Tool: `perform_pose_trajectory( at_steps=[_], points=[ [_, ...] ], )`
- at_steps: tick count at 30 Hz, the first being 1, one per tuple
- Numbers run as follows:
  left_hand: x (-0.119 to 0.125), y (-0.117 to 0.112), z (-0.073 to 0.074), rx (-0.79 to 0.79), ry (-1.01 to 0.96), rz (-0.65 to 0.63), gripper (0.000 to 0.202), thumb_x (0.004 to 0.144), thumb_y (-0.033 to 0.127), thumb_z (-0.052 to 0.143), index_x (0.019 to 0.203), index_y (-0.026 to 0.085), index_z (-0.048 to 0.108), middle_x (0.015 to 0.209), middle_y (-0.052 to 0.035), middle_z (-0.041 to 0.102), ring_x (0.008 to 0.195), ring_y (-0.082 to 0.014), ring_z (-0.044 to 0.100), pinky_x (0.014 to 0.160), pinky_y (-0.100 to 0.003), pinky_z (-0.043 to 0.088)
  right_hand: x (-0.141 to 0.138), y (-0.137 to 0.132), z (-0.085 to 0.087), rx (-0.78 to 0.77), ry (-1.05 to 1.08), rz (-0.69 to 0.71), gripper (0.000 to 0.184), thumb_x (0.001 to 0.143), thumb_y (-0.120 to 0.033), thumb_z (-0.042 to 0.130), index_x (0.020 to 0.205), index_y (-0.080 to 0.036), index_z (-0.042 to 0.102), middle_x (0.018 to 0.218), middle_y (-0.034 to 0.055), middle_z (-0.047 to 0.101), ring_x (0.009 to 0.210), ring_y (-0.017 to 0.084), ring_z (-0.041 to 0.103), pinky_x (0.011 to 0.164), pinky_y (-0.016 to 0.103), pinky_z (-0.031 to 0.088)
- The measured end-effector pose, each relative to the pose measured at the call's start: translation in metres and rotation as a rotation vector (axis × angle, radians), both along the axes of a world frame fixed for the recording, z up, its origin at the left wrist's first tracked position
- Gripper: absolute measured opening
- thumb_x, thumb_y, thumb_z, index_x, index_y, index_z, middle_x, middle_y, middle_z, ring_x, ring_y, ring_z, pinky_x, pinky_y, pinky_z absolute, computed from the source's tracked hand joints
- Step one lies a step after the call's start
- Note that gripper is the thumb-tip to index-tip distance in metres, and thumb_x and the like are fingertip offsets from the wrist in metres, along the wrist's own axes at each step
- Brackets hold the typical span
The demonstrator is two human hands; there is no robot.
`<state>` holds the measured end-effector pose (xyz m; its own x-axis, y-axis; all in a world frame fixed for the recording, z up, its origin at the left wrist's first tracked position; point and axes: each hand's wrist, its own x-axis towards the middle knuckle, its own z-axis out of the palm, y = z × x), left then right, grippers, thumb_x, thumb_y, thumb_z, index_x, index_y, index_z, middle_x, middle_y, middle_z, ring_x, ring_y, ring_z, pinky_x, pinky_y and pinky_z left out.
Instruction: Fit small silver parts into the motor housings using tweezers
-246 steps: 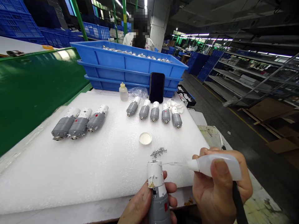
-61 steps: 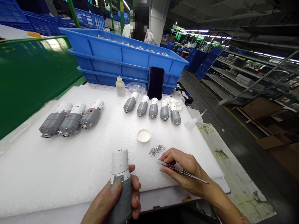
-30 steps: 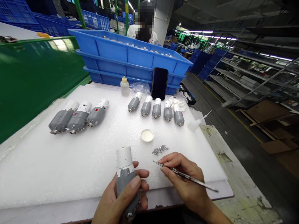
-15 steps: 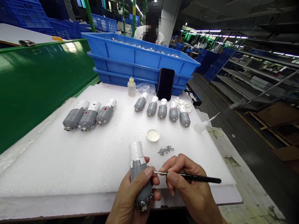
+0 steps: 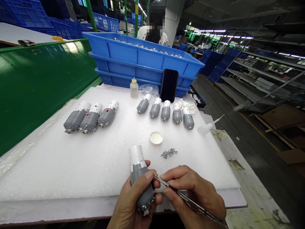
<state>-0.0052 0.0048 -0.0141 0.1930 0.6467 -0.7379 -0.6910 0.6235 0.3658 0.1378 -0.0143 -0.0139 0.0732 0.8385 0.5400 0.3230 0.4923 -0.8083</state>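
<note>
over white foam (image 5: pixel 71 168), grasping grey-white cylinder (image 5: pixel 137 171) in left hand (image 5: pixel 128 200), slanted lengthwise away and slightly leftward. pinching tweezers (image 5: pixel 187 199) in right hand (image 5: pixel 201 189), tips by left thumb, right of cylinder.

A black phone (image 5: pixel 169 85) stands before stacked blue bins (image 5: pixel 124 52).

Widely passable left of the round white dish (image 5: pixel 156 138), over bare foam sheet (image 5: pixel 114 152), up to three gray-and-white models (image 5: pixel 89 122). Passable more narrowly right of the dish, up to a translucent squeeze bottle (image 5: pixel 205 129). Only thinly open beyond the dish, then barred by a row of five similar models (image 5: pixel 165 112), with an upright phone (image 5: pixel 169 85) and stacked blue bins (image 5: pixel 143 58) behind. Obstructed on the dish's near side, slightly right, by a heap of small metal parts (image 5: pixel 169 153), then by left hand (image 5: pixel 133 195), held model (image 5: pixel 139 171), right hand (image 5: pixel 199 186) and tweezers (image 5: pixel 188 200).
</note>
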Motion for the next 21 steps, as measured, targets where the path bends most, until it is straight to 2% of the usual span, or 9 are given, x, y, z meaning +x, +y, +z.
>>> perform_pose_trajectory(
  at_steps=[5,9,11,13,15,17,21],
  points=[
    [0.003,0.002,0.004,0.019,0.058,0.022,0.03,0.081,0.004,0.073,0.108,0.014,0.069,0.076,-0.0063,0.073,0.054,-0.013,0.067,0.053,-0.021,0.058,0.0,0.002,0.005,0.047,-0.075,0.022,0.025,0.082,0.003,0.07,0.093,-0.02,0.069,0.085,0.0048,0.08,0.076,0.016,0.078,0.065,0.02,0.063],
    [0.006,0.002,0.007,0.059,0.11,0.004,0.028,0.079,0.008,0.078,0.105,0.014,0.069,0.071,-0.0042,0.073,0.049,-0.0118,0.065,0.05,-0.02,0.057,-0.003,-0.003,0.0,-0.017,0.02,-0.023,0.02,0.084,-0.001,0.072,0.089,-0.021,0.069,0.087,0.0025,0.08,0.071,0.012,0.076,0.063,0.016,0.058],
    [0.006,0.002,0.007,0.087,0.127,-0.021,0.033,0.077,0.012,0.081,0.108,0.014,0.068,0.072,-0.0036,0.073,0.051,-0.0122,0.065,0.052,-0.02,0.056,-0.002,-0.004,-0.003,-0.105,0.147,-0.041,0.014,0.087,-0.009,0.072,0.087,-0.023,0.069,0.086,0.0005,0.078,0.071,0.011,0.075,0.064,0.016,0.057],
    [0.005,0.001,0.005,0.122,0.123,-0.052,0.041,0.077,0.018,0.084,0.114,0.015,0.066,0.074,-0.0032,0.073,0.053,-0.013,0.065,0.053,-0.022,0.056,0.003,-0.002,-0.004,-0.268,0.288,0.028,0.008,0.091,-0.018,0.072,0.085,-0.023,0.069,0.085,-0.0001,0.076,0.065,0.009,0.07,0.059,0.016,0.055],
    [0.002,0.0,0.002,0.154,0.096,-0.073,0.046,0.077,0.029,0.085,0.117,0.015,0.066,0.077,-0.0041,0.073,0.056,-0.0144,0.064,0.055,-0.024,0.056,0.009,0.004,-0.003,-0.437,0.431,0.138,0.011,0.093,-0.025,0.072,0.083,-0.022,0.069,0.085,-0.0005,0.073,0.058,0.006,0.062,0.054,0.015,0.051],
    [-0.003,0.0,-0.003,0.184,0.055,-0.083,0.048,0.078,0.039,0.084,0.116,0.015,0.067,0.083,-0.0069,0.074,0.062,-0.0171,0.064,0.057,-0.028,0.055,0.015,0.012,0.0,-0.543,0.547,0.196,0.018,0.092,-0.032,0.073,0.079,-0.02,0.067,0.084,-0.0012,0.07,0.054,0.004,0.055,0.051,0.016,0.047],
    [-0.013,0.0,-0.012,0.252,0.024,-0.144,0.048,0.081,0.051,0.077,0.113,0.017,0.067,0.087,-0.0082,0.076,0.064,-0.0203,0.064,0.06,-0.032,0.053,0.025,0.032,0.003,-0.607,0.47,0.174,0.03,0.088,-0.04,0.074,0.073,-0.019,0.059,0.073,-0.0022,0.065,0.049,0.005,0.048,0.049,0.02,0.04]
  ],
)
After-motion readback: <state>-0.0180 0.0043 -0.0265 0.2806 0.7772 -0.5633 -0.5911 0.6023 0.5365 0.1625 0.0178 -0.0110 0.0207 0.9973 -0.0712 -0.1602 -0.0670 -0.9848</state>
